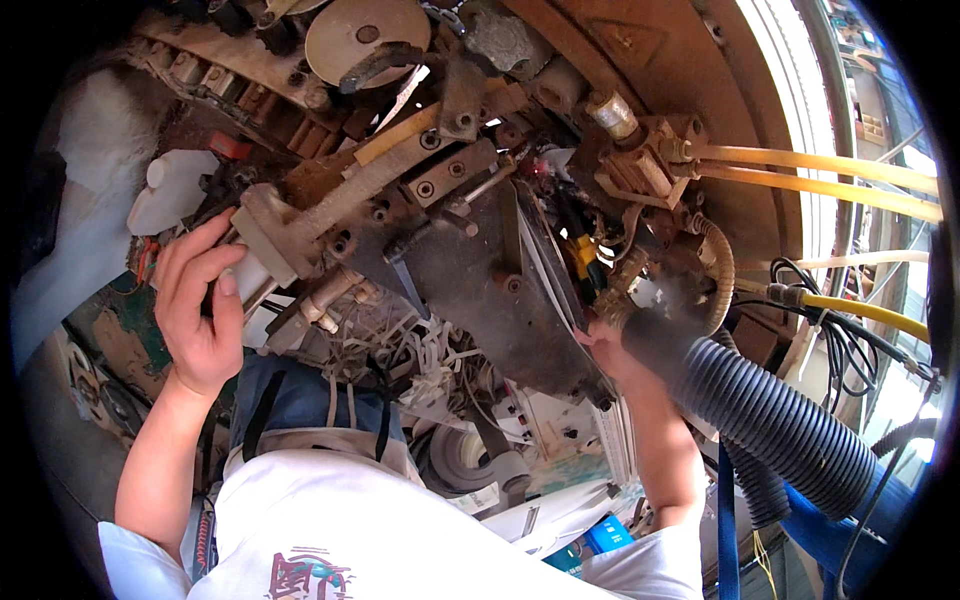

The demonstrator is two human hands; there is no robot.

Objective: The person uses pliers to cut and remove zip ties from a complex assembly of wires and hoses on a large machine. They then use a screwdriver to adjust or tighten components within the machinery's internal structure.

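Observation:
My left hand (200,305) is curled around the pale end block (262,240) of a dusty, rusty machine assembly, fingers wrapped over a part beside it. A grimy shaft (365,185) runs up and right from that block. My right hand (608,350) reaches under the dark metal plate (480,290) at the machine's right side, fingers mostly hidden behind the plate's thin pale edge strip (545,285) and a dark ribbed hose (770,415). What the right hand touches is hidden.
White plastic shavings (420,345) hang below the plate. Yellow tubes (820,165) and black cables (830,330) run right. A white plastic jug (170,190) sits at left, a round disc (365,35) at top. My white shirt (400,520) fills the lower edge.

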